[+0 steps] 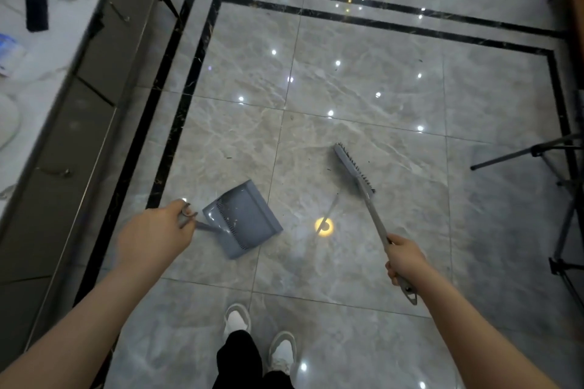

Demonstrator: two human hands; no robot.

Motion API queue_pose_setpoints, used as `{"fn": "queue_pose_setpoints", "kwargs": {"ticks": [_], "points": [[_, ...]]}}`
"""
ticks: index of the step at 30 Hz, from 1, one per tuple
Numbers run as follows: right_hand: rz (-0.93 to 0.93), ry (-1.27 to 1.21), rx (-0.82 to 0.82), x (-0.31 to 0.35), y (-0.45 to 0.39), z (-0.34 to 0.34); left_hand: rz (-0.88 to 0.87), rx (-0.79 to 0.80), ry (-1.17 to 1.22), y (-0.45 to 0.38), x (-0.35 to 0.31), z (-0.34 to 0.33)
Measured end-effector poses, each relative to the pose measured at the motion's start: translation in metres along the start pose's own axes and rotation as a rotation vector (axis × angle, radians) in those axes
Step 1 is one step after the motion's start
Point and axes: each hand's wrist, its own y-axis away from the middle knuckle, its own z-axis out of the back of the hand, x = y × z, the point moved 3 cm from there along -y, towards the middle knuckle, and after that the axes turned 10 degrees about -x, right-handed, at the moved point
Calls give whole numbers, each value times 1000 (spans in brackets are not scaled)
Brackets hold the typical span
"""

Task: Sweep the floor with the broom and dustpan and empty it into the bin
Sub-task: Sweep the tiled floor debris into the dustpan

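Two hands are working above a glossy marble floor (363,98): the left hand (155,235) is gripping the handle of a grey dustpan (245,221), apparently hovering just above the tiles, while the right hand (405,257) is clutching the broom (357,169), its bristle head well right of the pan.

Dim, cool light overall; the glossy floor (363,98) throws back small white ceiling spots, with one warm yellow glare disc beside the dustpan (243,218); faint shadow under that dustpan; wide-angle bending curves the counter (47,79) far left of it; edges smear soft.
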Motion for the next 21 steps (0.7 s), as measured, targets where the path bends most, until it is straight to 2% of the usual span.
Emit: {"fn": "queue_pose_setpoints", "kwargs": {"ticks": [7, 14, 16, 21], "points": [[-1, 107, 158, 17, 5, -23, 52, -19, -30, -11, 17, 0], [-72, 41, 404, 6, 53, -41, 31, -30, 7, -15, 19, 4], [-70, 2, 398, 6, 59, -39, 31, -25, 26, -15, 22, 5], [18, -9, 243, 8, 64, -45, 20, -46, 81, -14, 24, 5]]}}
